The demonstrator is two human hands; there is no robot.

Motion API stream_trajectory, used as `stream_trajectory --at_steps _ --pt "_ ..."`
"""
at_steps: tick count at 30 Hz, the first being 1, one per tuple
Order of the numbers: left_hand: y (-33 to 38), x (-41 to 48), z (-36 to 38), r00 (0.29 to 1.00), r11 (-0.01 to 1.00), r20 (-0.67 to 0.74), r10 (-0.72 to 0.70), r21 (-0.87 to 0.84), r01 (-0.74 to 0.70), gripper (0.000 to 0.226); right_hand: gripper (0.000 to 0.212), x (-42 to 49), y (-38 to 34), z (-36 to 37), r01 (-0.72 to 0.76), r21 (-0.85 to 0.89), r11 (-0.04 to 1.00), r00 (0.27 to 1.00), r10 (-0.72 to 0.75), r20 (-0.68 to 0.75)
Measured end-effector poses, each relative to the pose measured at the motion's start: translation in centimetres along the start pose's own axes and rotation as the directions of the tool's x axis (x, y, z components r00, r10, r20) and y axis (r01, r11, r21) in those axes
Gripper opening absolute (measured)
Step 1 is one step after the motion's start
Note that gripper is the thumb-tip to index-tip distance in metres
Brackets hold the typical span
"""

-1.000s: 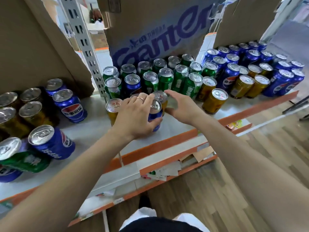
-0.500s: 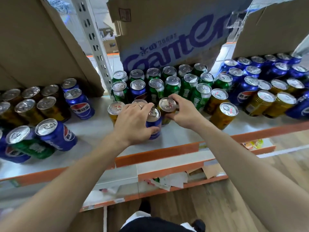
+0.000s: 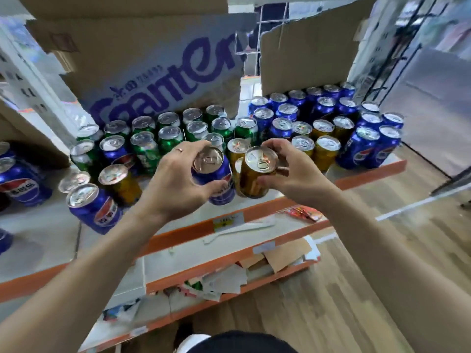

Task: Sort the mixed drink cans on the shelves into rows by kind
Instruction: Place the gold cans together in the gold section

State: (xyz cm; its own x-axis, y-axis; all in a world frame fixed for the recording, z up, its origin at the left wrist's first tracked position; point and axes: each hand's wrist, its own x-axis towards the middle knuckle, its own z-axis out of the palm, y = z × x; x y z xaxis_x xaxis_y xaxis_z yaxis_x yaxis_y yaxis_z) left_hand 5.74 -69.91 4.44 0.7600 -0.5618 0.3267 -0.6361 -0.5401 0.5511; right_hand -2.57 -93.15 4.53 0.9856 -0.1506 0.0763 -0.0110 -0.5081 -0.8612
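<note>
A blue can (image 3: pixel 221 186) is gripped by the left hand (image 3: pixel 175 184) and a gold can (image 3: pixel 254 180) by the right hand (image 3: pixel 300 174). Both were seen standing on the shelf (image 3: pixel 51 238) a second ago and are now lifted above its front. Each is likely meant for its matching row behind.
</note>
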Motion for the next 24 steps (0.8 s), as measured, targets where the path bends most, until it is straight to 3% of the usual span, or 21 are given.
stream_trajectory --at_steps 12,24 --pt "8.2 5.9 12.4 0.985 0.992 0.136 0.11 -0.069 -0.101 0.078 0.065 -6.1 7.6 -11.2 -0.129 -0.026 0.991 0.963 0.119 -0.24" --pt "8.7 10.3 19.0 0.982 0.999 0.179 0.052 -0.013 -0.05 0.077 0.062 -5.9 11.0 -14.1 -0.199 0.008 0.98 0.946 0.194 -0.26"
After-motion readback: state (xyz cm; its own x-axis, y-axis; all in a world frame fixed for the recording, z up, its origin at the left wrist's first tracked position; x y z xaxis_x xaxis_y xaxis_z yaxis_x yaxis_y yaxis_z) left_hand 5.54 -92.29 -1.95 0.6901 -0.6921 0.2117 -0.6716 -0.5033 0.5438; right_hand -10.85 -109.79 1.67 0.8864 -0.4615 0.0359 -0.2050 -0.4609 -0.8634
